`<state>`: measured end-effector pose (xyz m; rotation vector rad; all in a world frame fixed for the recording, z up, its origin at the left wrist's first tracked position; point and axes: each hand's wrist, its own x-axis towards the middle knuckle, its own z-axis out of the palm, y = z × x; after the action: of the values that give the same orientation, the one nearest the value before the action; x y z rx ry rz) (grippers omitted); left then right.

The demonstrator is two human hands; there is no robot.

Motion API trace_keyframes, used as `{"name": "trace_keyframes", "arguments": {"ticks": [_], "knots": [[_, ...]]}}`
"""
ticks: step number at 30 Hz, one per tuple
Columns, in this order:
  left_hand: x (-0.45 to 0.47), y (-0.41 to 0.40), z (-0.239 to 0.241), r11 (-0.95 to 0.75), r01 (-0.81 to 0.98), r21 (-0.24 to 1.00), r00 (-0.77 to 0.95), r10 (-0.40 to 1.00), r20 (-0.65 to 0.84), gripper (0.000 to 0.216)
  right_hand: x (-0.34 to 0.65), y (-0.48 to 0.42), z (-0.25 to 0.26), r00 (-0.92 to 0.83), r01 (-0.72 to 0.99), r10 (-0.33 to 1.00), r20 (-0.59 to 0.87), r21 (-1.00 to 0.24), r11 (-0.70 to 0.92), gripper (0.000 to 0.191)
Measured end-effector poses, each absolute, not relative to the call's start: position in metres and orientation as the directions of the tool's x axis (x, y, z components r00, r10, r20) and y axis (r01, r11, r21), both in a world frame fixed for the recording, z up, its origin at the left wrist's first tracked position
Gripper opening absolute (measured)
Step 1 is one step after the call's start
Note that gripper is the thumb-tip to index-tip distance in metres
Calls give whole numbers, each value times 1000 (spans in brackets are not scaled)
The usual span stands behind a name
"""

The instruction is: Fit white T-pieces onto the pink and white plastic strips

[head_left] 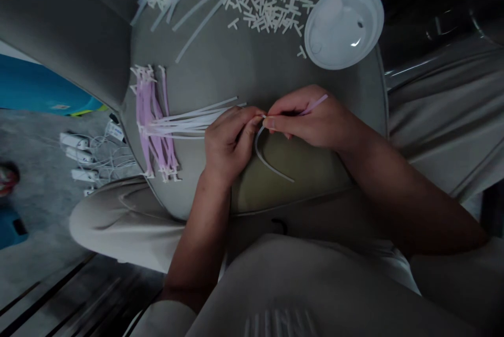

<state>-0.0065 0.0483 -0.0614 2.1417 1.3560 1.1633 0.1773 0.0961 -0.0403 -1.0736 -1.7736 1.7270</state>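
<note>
Both hands meet fingertip to fingertip over the grey seat. My left hand [230, 137] is closed in a pinch at the top end of a thin white tube [264, 160], which curves down and to the right. My right hand [305, 119] is closed too, with a pink-purple tube [315, 104] sticking out above its thumb. A tiny white piece shows between the fingertips; its shape is mostly hidden. Behind my left hand lies a bundle of white tubes [185, 123], crossing a stack of purple tubes [155, 111] with white T-shaped ends.
Loose white T connectors [273, 11] are heaped at the seat's far side, beside long pale tubes [202, 24]. A white oval bowl [334, 45] stands at the far right. Power adapters with cables [82, 156] lie on the floor at left.
</note>
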Motion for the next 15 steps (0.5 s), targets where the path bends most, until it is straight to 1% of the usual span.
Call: {"name": "trace_keyframes", "arguments": {"ticks": [4, 9, 15], "knots": [[-6, 48, -61, -473, 614, 632, 209, 870, 447, 20, 178, 96, -41, -602, 238, 778, -181, -970, -42, 30], [-7, 48, -61, -486, 608, 628, 217, 863, 457, 18, 178, 95, -39, -606, 249, 777, -173, -968, -21, 34], [-7, 48, -61, -500, 602, 623, 220, 854, 472, 15, 179, 97, -39, -613, 301, 760, -216, -953, -28, 23]]}}
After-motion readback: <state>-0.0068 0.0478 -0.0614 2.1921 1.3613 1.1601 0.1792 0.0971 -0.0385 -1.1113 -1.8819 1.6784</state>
